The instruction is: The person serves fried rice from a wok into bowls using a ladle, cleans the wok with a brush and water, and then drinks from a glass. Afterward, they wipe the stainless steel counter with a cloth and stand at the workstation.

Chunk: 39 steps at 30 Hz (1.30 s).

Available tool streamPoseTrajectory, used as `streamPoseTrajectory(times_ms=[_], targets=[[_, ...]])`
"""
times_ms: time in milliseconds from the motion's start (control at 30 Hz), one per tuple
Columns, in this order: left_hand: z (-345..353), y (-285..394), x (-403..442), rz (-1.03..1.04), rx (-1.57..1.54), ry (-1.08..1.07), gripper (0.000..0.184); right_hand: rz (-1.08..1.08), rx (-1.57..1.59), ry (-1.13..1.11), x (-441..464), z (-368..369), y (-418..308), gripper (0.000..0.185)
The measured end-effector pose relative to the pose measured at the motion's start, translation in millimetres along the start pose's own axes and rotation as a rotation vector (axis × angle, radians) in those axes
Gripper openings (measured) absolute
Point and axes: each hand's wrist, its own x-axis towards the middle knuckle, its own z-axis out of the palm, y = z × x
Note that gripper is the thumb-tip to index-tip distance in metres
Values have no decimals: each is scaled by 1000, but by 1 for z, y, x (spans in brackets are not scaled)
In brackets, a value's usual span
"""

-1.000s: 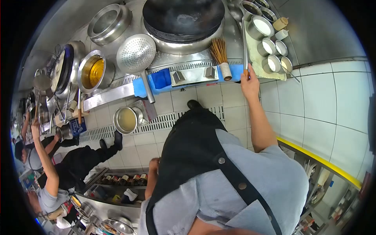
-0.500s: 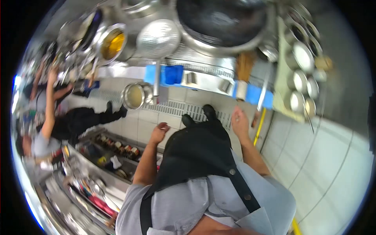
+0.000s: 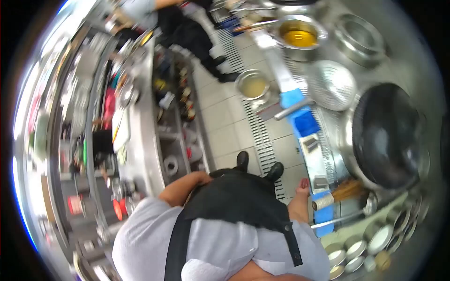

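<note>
My left hand [image 3: 202, 178] is at the front of my black apron [image 3: 225, 196]. Its fingers are mostly hidden, so I cannot tell their shape. On the other side my right hand [image 3: 303, 186] hangs by the stove's front edge, loosely open with nothing seen in it. Nearest to it is a bamboo wok brush [image 3: 349, 189] with a wrapped handle. A long-handled ladle [image 3: 370, 203] lies beyond the brush. The large black wok [image 3: 386, 136] sits on the stove, and a round perforated strainer [image 3: 332, 85] rests beside it.
A pot of yellow oil [image 3: 300, 37] stands farther along the stove; a pot of cloudy liquid [image 3: 253, 85] is nearby, lower. Seasoning containers [image 3: 379, 239] line the near right. A steel counter [image 3: 140, 150] runs along my left. Another person [image 3: 183, 33] stands ahead over the floor drain [image 3: 258, 136].
My view has turned to the left, so the stove now lies on my right and the counter fills more of the left. My left hand has come in against my apron.
</note>
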Motion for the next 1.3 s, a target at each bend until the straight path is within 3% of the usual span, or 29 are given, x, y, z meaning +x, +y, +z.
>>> streamPoseTrajectory(times_ms=[33,100,233,300,333,400,433,500,567,667,733,767,833,900,1033,1100,1133,1167,1200,1233,1300], targets=[[2,1,4,112,18,-104,53,12,112,-51,-22,1,-7,30],[7,7,16,-107,-39,-270,50,75,35,-586,48,-46,-9,32],[21,13,-2,59,-58,-34,47,127,-14,-402,-33,-12,-19,24],[48,-13,24,114,-234,72,50,89,-363,-266,-63,5,-15,23],[50,-9,21,128,-251,92,50,75,-381,-284,-68,10,-14,23],[51,-5,12,22,-246,209,57,55,-1225,-351,-81,26,-2,15],[49,-9,16,25,-269,236,57,38,-1246,-375,-96,38,11,15],[49,-15,26,-133,-389,108,64,-139,-1634,-460,-128,55,34,23],[47,-18,7,-102,-406,206,66,-193,-1761,-530,-152,79,56,22],[50,-44,-9,-31,-530,268,54,-261,-1930,-641,-195,122,93,22],[70,-73,19,-38,-453,365,49,-280,-2022,-687,-212,145,115,24],[70,-70,-30,-105,-548,465,48,-278,-2014,-787,-203,156,130,25],[95,-94,-28,-97,-630,483,44,-272,-2042,-905,-211,170,162,26],[121,-119,-23,-105,-752,696,38,-387,-2176,-891,-233,182,202,25],[175,-147,-20,-131,-910,849,29,-446,-2417,-999,-286,184,286,30],[194,-149,-47,-92,-963,1037,24,-602,-2627,-1513,-245,196,328,33],[197,-142,-80,-143,-1030,1156,23,-603,-2655,-1528,-242,198,349,33],[200,-137,-91,-149,-1061,1162,23,-410,-2568,-1650,-239,201,371,33],[203,-132,-97,-182,-1248,1451,20,-213,-2472,-1754,-247,201,393,34],[205,-128,-104,-226,-1429,1742,17,-199,-2506,-1764,-258,204,412,34],[203,-127,-124,-510,-1665,1831,17,-83,-2364,-1913,-288,210,446,35]])
